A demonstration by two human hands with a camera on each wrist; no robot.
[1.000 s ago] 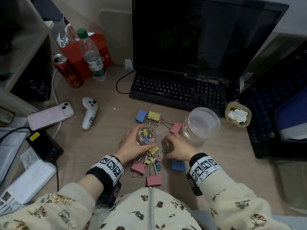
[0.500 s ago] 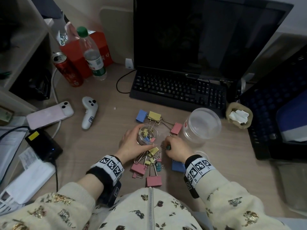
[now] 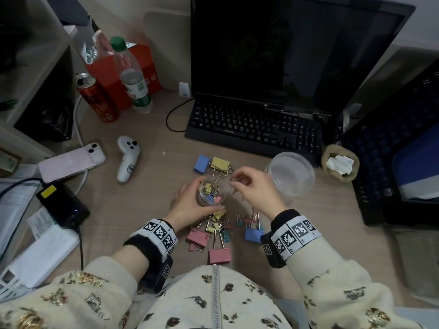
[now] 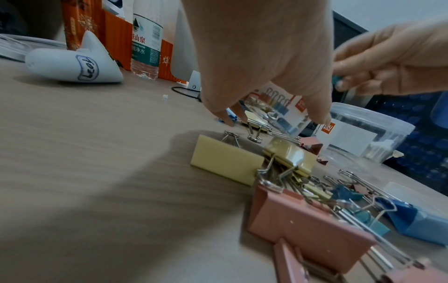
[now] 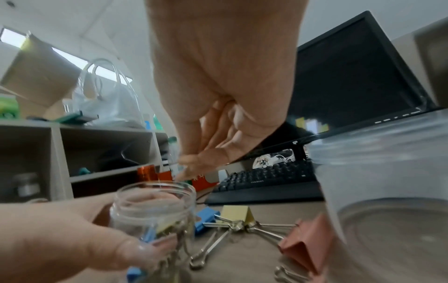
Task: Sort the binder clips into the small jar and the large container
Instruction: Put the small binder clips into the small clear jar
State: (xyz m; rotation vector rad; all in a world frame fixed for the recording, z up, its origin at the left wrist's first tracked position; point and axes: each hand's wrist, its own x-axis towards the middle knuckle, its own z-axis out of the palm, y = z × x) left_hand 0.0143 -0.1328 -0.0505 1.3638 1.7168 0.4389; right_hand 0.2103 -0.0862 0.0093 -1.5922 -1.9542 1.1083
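Observation:
My left hand (image 3: 190,205) grips the small clear jar (image 3: 211,191), which holds several small clips; the jar (image 5: 155,210) looks tilted toward me. My right hand (image 3: 234,180) hovers at the jar's right rim, its fingers pinching a small teal binder clip (image 4: 336,78). In the right wrist view the fingertips (image 5: 186,168) sit just above the jar's mouth. The large clear container (image 3: 292,174) stands open to the right. A pile of mixed clips (image 3: 213,231) lies below the jar, with a big pink clip (image 3: 219,255) and a blue clip (image 3: 253,235) nearest me.
A blue clip (image 3: 202,163) and a yellow clip (image 3: 221,163) lie behind the jar. Beyond them are the black keyboard (image 3: 254,129) and monitor. A white controller (image 3: 128,160), phone (image 3: 71,161), can and bottle sit left. A black crate (image 3: 392,162) stands at the right.
My right hand rose from the clip pile with a small teal clip and moved up to the jar's mouth. The left hand stayed on the jar.

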